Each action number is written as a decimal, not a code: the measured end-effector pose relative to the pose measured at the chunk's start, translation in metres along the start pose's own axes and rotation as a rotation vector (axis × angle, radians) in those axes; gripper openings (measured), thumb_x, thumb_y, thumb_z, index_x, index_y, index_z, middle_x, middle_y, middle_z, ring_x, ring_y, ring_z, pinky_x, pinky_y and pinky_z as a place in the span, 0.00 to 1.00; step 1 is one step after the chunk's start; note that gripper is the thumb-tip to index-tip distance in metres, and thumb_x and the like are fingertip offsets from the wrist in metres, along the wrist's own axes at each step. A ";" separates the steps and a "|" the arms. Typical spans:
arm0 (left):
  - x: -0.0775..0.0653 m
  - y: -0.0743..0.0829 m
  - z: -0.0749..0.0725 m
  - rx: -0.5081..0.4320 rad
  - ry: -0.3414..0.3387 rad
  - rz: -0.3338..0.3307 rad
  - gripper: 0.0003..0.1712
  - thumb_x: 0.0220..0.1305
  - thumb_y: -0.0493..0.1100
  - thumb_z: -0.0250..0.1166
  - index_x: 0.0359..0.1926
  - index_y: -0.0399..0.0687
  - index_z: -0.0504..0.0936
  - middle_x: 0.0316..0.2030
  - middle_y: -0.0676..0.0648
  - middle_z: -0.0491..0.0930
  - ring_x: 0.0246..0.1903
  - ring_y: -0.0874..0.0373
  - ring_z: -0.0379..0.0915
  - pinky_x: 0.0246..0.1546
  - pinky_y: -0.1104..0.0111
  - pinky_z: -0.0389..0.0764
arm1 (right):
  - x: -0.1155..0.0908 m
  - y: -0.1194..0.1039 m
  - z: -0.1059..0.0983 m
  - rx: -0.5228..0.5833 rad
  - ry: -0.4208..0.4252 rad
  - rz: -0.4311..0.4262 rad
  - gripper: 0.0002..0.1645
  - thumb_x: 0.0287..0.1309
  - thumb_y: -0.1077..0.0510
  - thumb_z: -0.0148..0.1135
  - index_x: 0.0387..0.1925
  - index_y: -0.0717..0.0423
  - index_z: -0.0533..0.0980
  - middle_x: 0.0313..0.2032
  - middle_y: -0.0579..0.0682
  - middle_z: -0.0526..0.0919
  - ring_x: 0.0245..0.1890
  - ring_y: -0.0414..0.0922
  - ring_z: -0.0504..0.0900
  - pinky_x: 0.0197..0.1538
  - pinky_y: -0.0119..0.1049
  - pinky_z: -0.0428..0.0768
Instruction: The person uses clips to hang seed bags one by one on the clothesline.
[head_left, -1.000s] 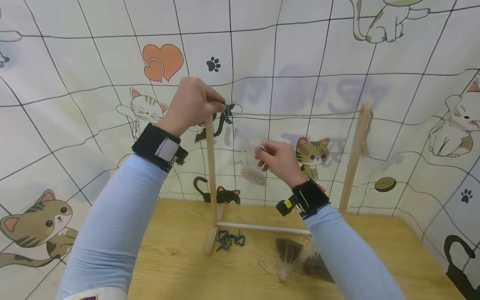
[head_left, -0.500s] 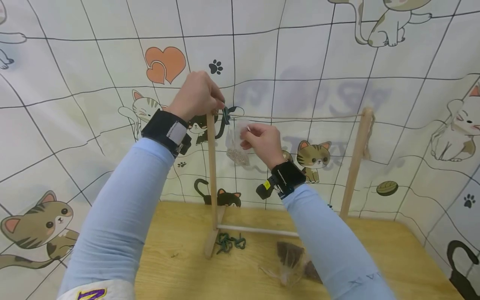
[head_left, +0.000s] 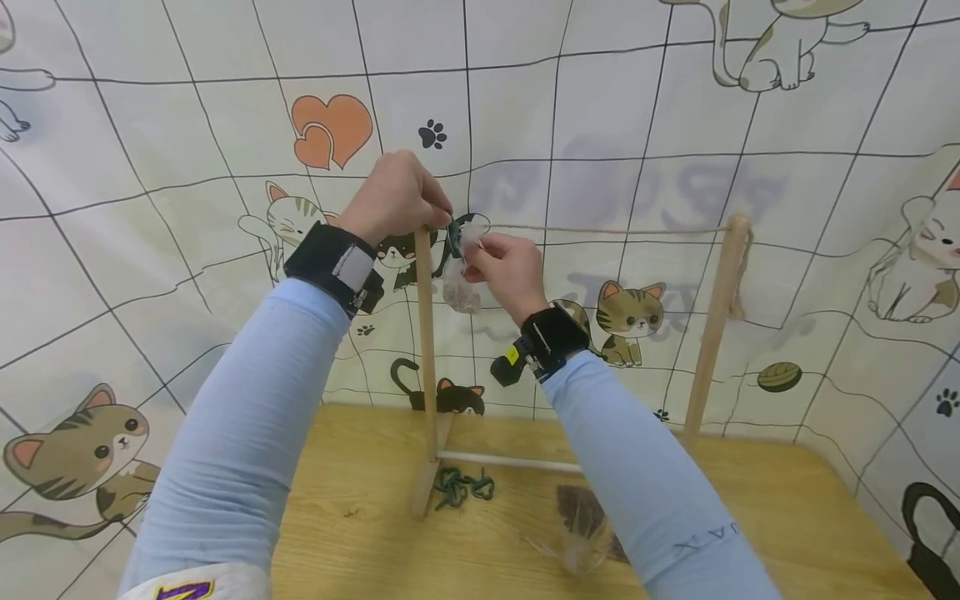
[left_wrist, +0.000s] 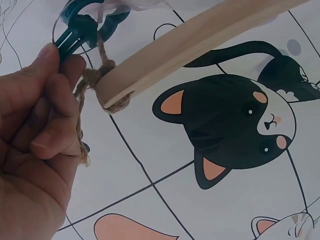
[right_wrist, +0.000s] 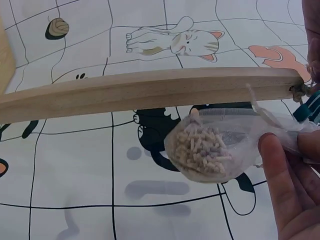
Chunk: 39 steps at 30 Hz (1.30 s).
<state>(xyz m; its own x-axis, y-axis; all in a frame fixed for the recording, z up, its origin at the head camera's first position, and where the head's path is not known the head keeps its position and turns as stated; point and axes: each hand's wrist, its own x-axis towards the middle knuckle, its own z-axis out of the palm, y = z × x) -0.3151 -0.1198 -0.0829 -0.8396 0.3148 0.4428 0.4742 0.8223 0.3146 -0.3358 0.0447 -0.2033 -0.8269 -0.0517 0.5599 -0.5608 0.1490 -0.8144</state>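
Note:
My left hand [head_left: 397,193] pinches a dark green plastic clip [left_wrist: 82,30] by its handle end, between thumb and forefinger. The clip sits at the twine [head_left: 622,229], close by the top of the left wooden post [head_left: 427,350]. My right hand [head_left: 512,268] grips the gathered neck of a sheer bag [right_wrist: 235,130] and holds it up against the clip. Pale, short pellets [right_wrist: 202,152] fill the bag's lower part, which hangs below the fingers. In the left wrist view the bag's pale top overlaps the clip's jaws.
Several more green clips [head_left: 452,487] lie by the foot of the left post. Sheer bags with dark contents [head_left: 581,510] rest on the wooden table [head_left: 360,533], partly behind my right forearm. Another post [head_left: 716,333] and a low white rod [head_left: 510,461] complete the frame. A cat-print sheet hangs behind.
My right hand has moved left and up, bringing the bag of pellets from beside the post to the clip. My left hand stays at the clip near the post top.

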 end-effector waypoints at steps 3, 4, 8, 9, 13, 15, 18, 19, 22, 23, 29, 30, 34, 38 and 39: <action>0.000 -0.001 0.002 0.003 -0.011 0.011 0.08 0.64 0.34 0.71 0.44 0.39 0.92 0.38 0.39 0.90 0.42 0.49 0.84 0.45 0.59 0.86 | 0.000 -0.003 0.001 0.005 -0.011 0.004 0.14 0.70 0.60 0.64 0.52 0.63 0.85 0.43 0.60 0.90 0.32 0.45 0.90 0.48 0.35 0.87; 0.000 -0.001 0.002 0.010 -0.015 0.018 0.09 0.64 0.34 0.71 0.44 0.39 0.92 0.38 0.39 0.90 0.42 0.49 0.84 0.45 0.59 0.86 | 0.000 -0.004 0.002 0.008 -0.014 0.008 0.14 0.70 0.60 0.64 0.53 0.63 0.84 0.43 0.60 0.90 0.32 0.45 0.90 0.47 0.35 0.87; -0.001 0.001 0.003 0.022 -0.062 0.017 0.13 0.62 0.39 0.75 0.47 0.38 0.91 0.42 0.40 0.90 0.43 0.49 0.82 0.46 0.59 0.84 | 0.000 -0.004 0.004 0.025 -0.029 0.013 0.13 0.71 0.62 0.63 0.52 0.65 0.83 0.44 0.62 0.89 0.34 0.45 0.90 0.44 0.34 0.87; -0.002 0.002 0.004 0.026 -0.077 0.015 0.15 0.61 0.39 0.75 0.48 0.38 0.90 0.43 0.40 0.89 0.44 0.48 0.82 0.46 0.59 0.84 | 0.000 -0.003 0.004 0.030 -0.031 0.009 0.12 0.71 0.63 0.63 0.51 0.65 0.83 0.44 0.63 0.89 0.34 0.46 0.90 0.44 0.33 0.87; -0.004 0.004 0.003 0.034 -0.124 0.009 0.19 0.61 0.41 0.75 0.51 0.38 0.89 0.44 0.39 0.88 0.45 0.47 0.81 0.47 0.57 0.83 | 0.001 -0.001 0.003 0.056 -0.049 -0.002 0.10 0.72 0.63 0.62 0.49 0.66 0.82 0.44 0.65 0.88 0.34 0.45 0.90 0.43 0.34 0.88; -0.004 0.005 0.003 0.031 -0.134 0.011 0.19 0.62 0.41 0.75 0.53 0.38 0.88 0.45 0.39 0.88 0.46 0.47 0.81 0.48 0.57 0.83 | 0.001 -0.001 0.002 0.063 -0.057 -0.006 0.10 0.71 0.64 0.62 0.48 0.66 0.82 0.44 0.64 0.88 0.33 0.45 0.91 0.43 0.34 0.88; -0.005 0.004 0.003 0.021 -0.145 0.007 0.20 0.62 0.41 0.74 0.54 0.38 0.87 0.45 0.39 0.88 0.45 0.47 0.81 0.48 0.57 0.83 | 0.000 -0.001 0.002 0.060 -0.071 0.000 0.10 0.71 0.64 0.62 0.49 0.66 0.81 0.44 0.64 0.88 0.33 0.45 0.91 0.43 0.35 0.88; -0.006 0.004 0.003 0.017 -0.148 0.006 0.21 0.61 0.41 0.75 0.54 0.38 0.87 0.45 0.40 0.88 0.44 0.48 0.81 0.48 0.57 0.83 | 0.000 -0.001 0.002 0.056 -0.077 0.003 0.10 0.71 0.65 0.62 0.49 0.66 0.81 0.44 0.64 0.88 0.33 0.46 0.91 0.43 0.35 0.88; -0.008 0.004 0.005 0.016 -0.155 0.009 0.21 0.60 0.40 0.75 0.54 0.39 0.87 0.44 0.41 0.88 0.42 0.48 0.82 0.44 0.58 0.84 | -0.002 -0.001 0.000 0.024 -0.098 0.020 0.11 0.70 0.65 0.62 0.51 0.65 0.81 0.46 0.65 0.88 0.34 0.48 0.91 0.44 0.36 0.88; -0.009 0.003 0.005 0.014 -0.159 0.009 0.22 0.60 0.40 0.75 0.54 0.39 0.87 0.44 0.41 0.88 0.42 0.48 0.82 0.44 0.58 0.83 | -0.003 -0.001 -0.002 0.005 -0.112 0.026 0.12 0.70 0.65 0.61 0.52 0.65 0.81 0.47 0.64 0.88 0.35 0.48 0.91 0.44 0.36 0.88; -0.017 -0.001 0.011 0.059 -0.158 0.058 0.24 0.58 0.39 0.76 0.56 0.38 0.86 0.42 0.40 0.87 0.45 0.49 0.78 0.47 0.58 0.81 | -0.011 -0.006 -0.026 -0.238 -0.307 0.039 0.19 0.70 0.62 0.59 0.60 0.62 0.77 0.52 0.60 0.86 0.37 0.52 0.90 0.44 0.42 0.89; -0.019 -0.003 0.012 0.062 -0.154 0.067 0.25 0.58 0.38 0.76 0.57 0.38 0.85 0.42 0.40 0.87 0.45 0.49 0.78 0.48 0.58 0.81 | -0.014 -0.008 -0.032 -0.282 -0.345 0.035 0.21 0.70 0.61 0.59 0.61 0.62 0.77 0.52 0.60 0.86 0.37 0.53 0.90 0.44 0.42 0.88; -0.033 -0.007 0.015 0.062 -0.122 0.115 0.32 0.59 0.40 0.75 0.64 0.38 0.81 0.45 0.40 0.87 0.43 0.48 0.80 0.48 0.57 0.81 | -0.026 -0.014 -0.065 -0.422 -0.436 -0.021 0.24 0.70 0.59 0.60 0.65 0.61 0.76 0.56 0.59 0.85 0.39 0.52 0.89 0.44 0.42 0.87; -0.054 -0.014 0.020 0.051 -0.011 0.218 0.31 0.64 0.40 0.72 0.66 0.36 0.78 0.45 0.40 0.84 0.40 0.48 0.77 0.43 0.59 0.78 | -0.043 -0.018 -0.098 -0.525 -0.393 -0.138 0.23 0.71 0.58 0.61 0.65 0.59 0.77 0.56 0.58 0.85 0.43 0.50 0.89 0.45 0.45 0.85; -0.060 -0.016 0.022 0.042 0.032 0.251 0.30 0.65 0.40 0.71 0.66 0.35 0.78 0.44 0.40 0.83 0.38 0.48 0.75 0.41 0.60 0.77 | -0.048 -0.019 -0.106 -0.537 -0.369 -0.162 0.23 0.72 0.58 0.60 0.65 0.59 0.77 0.57 0.58 0.85 0.45 0.51 0.88 0.46 0.46 0.85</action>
<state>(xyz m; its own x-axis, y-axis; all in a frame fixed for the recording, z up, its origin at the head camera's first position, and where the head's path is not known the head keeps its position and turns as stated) -0.2779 -0.1415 -0.1329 -0.6877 0.4971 0.5292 0.6550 0.7392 0.1569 -0.2813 0.1489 -0.1990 -0.7472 -0.4348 0.5025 -0.6597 0.5763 -0.4823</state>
